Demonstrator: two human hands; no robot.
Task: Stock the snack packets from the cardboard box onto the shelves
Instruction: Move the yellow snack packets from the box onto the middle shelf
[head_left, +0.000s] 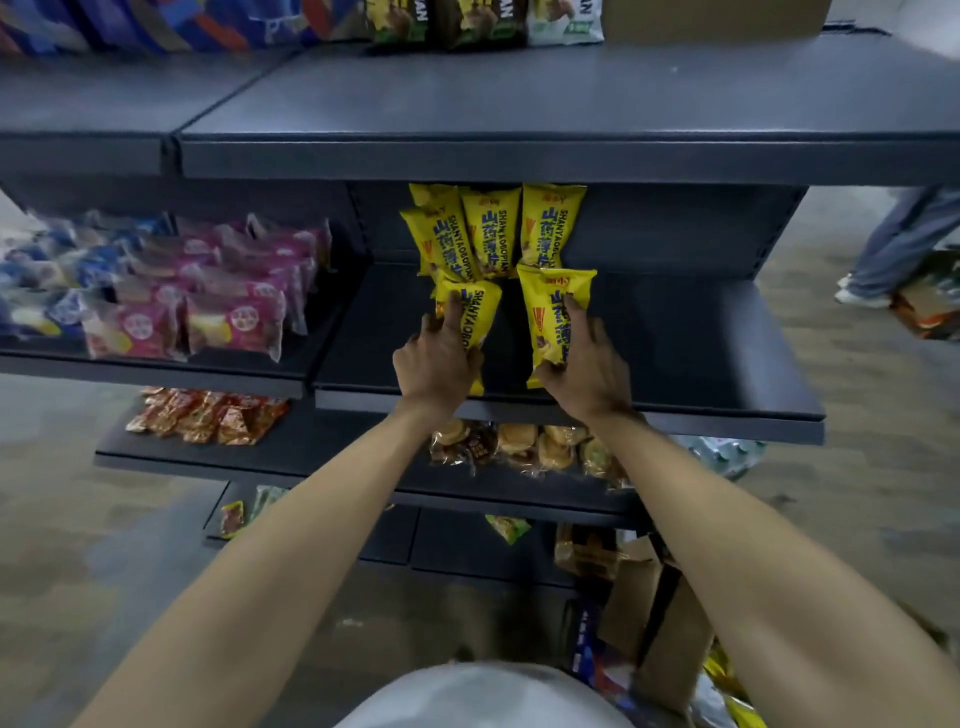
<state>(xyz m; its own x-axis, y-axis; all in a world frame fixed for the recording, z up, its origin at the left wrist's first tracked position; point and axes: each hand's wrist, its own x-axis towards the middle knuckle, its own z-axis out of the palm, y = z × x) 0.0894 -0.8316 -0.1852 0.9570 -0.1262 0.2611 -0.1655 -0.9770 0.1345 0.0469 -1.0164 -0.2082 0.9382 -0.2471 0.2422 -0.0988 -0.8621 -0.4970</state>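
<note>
My left hand (439, 358) grips a yellow snack packet (475, 306) standing on the dark middle shelf (675, 353). My right hand (587, 364) holds a second yellow packet (553, 306) just to the right of it. Both packets stand in front of a row of several matching yellow packets (488, 234) at the back of the shelf. The cardboard box (660, 623) lies open on the floor at the lower right, with more packets around it.
Pink and blue packets (208, 301) fill the shelf section to the left. Red packets (208, 415) and round pastry packs (530, 447) lie on the shelf below. Another person's legs (893, 244) stand at the far right. A bare shelf (519, 104) juts out above.
</note>
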